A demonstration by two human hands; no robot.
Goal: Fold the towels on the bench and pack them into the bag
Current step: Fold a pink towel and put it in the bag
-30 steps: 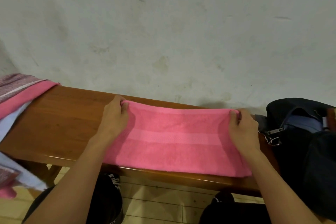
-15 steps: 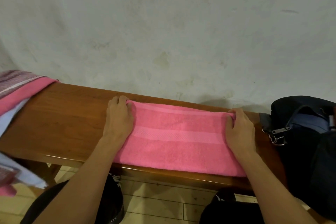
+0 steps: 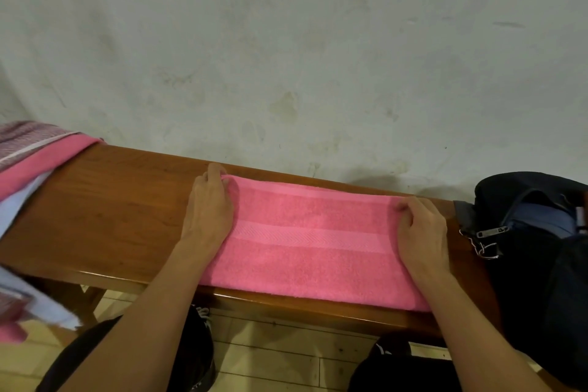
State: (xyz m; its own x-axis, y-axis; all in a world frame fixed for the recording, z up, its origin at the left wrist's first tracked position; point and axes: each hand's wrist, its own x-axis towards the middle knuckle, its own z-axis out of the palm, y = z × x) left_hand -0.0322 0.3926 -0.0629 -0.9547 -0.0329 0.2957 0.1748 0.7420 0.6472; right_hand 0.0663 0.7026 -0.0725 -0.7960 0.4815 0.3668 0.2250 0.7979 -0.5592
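A pink towel lies folded lengthwise across the wooden bench, its near edge reaching the bench's front. My left hand lies at the towel's left end, fingers curled round the far left corner. My right hand lies at the right end and pinches the far right corner. A dark bag with a blue inner lining and a zip pull stands open at the bench's right end, just right of my right hand.
A heap of other towels, pink, white and patterned, hangs over the bench's left end. A stained pale wall rises right behind the bench. Below are a light plank floor and my dark shoes.
Both hands carried the towel's far edge slightly away and lowered it flat onto the bench. The fold now lies smooth, and the hands stay at its corners.
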